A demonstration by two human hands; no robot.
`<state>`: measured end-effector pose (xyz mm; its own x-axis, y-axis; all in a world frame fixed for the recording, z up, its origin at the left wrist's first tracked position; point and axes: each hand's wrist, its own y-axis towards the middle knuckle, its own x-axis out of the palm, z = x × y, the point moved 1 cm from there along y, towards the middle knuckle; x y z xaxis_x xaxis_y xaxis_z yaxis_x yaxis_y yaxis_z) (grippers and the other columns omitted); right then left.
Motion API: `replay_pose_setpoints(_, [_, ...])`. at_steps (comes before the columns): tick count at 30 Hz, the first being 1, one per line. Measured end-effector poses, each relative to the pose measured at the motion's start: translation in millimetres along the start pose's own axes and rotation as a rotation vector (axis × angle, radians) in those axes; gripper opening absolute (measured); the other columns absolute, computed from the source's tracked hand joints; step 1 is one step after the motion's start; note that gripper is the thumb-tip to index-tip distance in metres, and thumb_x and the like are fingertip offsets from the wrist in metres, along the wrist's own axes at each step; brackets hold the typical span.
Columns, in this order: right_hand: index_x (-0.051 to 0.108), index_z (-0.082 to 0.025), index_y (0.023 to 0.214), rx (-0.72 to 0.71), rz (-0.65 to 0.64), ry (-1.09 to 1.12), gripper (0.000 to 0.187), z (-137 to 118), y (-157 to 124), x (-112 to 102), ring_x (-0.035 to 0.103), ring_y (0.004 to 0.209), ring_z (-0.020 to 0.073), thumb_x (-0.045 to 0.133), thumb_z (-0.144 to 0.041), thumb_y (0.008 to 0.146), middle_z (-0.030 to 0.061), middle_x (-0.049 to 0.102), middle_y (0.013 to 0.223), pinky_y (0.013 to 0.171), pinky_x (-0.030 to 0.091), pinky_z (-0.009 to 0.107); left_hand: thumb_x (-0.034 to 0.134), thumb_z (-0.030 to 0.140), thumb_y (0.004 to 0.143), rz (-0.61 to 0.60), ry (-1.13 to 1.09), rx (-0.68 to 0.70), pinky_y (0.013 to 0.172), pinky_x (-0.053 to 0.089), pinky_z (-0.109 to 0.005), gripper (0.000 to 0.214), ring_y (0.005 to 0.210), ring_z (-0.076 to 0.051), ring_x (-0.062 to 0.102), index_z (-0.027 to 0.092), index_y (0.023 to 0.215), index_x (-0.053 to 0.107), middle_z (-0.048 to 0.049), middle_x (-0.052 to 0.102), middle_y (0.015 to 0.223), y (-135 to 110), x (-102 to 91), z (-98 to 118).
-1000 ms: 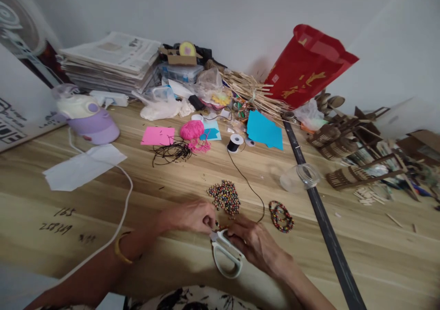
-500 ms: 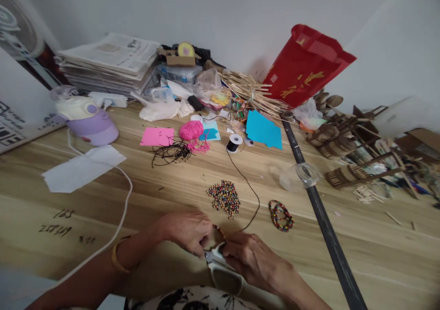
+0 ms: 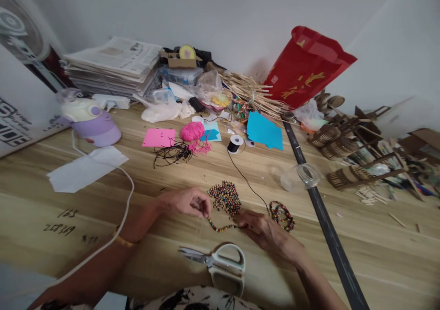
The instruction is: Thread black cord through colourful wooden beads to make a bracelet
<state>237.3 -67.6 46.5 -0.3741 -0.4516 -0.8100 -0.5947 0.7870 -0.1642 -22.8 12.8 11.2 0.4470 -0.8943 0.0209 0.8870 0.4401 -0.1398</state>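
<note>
A wooden table [image 3: 185, 177] spans the frame. At lower centre, left hand [image 3: 189, 202] and right hand [image 3: 264, 230] pinch a beaded string [image 3: 222, 229].

We are seeing a smooth table [image 3: 178, 177] with wood grain. Our scissors [image 3: 215, 258] are pairing shiny metal blades with smooth white plastic handles. We are also noting matt paper in the stacked newspapers [image 3: 113, 62], fibrous strands in the pink yarn ball [image 3: 191, 131], and clear, shiny plastic in the round tub [image 3: 294, 179].
</note>
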Motion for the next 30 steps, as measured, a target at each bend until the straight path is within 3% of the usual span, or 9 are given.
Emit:
replay_pose_setpoints(4, [0.058,-0.018,0.082,0.019,0.000,0.007,0.017,6.6,3.2,0.0,0.057,0.069,0.0131,0.047,-0.008,0.090,0.0005,0.061,0.079,0.064,0.040,0.022,0.076,0.035,0.071,0.092,-0.124,-0.009,0.071,0.052,-0.024,0.030,0.073,-0.013,0.067,0.011,0.083,0.063,-0.0079,0.072,0.079,6.1,-8.5,-14.8])
replay_pose_setpoints(7, [0.056,-0.018,0.078,0.013,0.012,0.002,0.017,8.8,3.2,1.8,0.056,0.067,0.0126,0.048,-0.008,0.089,-0.0008,0.060,0.077,0.062,0.038,0.021,0.077,0.037,0.069,0.088,-0.194,-0.025,0.070,0.053,-0.026,0.035,0.072,-0.014,0.069,0.011,0.085,0.061,-0.0094,0.073,0.080,8.5,-11.0,-21.3])
replay_pose_setpoints(14, [0.061,-0.019,0.081,0.038,-0.045,0.014,0.018,9.4,1.6,4.6,0.059,0.068,0.0141,0.046,-0.013,0.090,0.0018,0.063,0.078,0.061,0.039,0.022,0.078,0.031,0.070,-0.003,-0.229,-0.068,0.072,0.054,-0.027,0.032,0.079,-0.017,0.071,0.012,0.089,0.062,-0.0118,0.074,0.086,3.8,-15.3,-18.4])
replay_pose_setpoints(21, [0.064,-0.020,0.083,0.010,-0.140,0.000,0.019,2.6,-3.5,2.7,0.059,0.064,0.0135,0.048,-0.013,0.090,-0.0001,0.064,0.073,0.060,0.039,0.022,0.076,0.028,0.072,-0.119,-0.222,-0.168,0.074,0.051,-0.027,0.029,0.086,-0.019,0.069,0.014,0.096,0.067,-0.0098,0.074,0.091,-3.3,-0.9,-0.8])
replay_pose_setpoints(26, [0.065,-0.020,0.089,0.022,-0.055,-0.009,0.019,-0.1,-1.6,-5.9,0.064,0.077,0.0165,0.047,-0.020,0.094,0.0047,0.067,0.089,0.068,0.043,0.023,0.077,0.033,0.070,-0.122,-0.242,-0.193,0.066,0.050,-0.023,0.032,0.082,-0.017,0.069,0.015,0.094,0.066,-0.0082,0.075,0.086,3.5,8.8,-10.9])
replay_pose_setpoints(30, [0.063,-0.019,0.086,0.085,0.057,-0.048,0.021,-0.7,3.9,-7.4,0.063,0.073,0.0152,0.044,-0.020,0.095,0.0046,0.065,0.085,0.067,0.043,0.023,0.082,0.039,0.061,-0.088,-0.270,-0.176,0.060,0.051,-0.021,0.041,0.074,-0.016,0.070,0.015,0.089,0.065,-0.0077,0.074,0.081,14.2,13.8,-27.7])
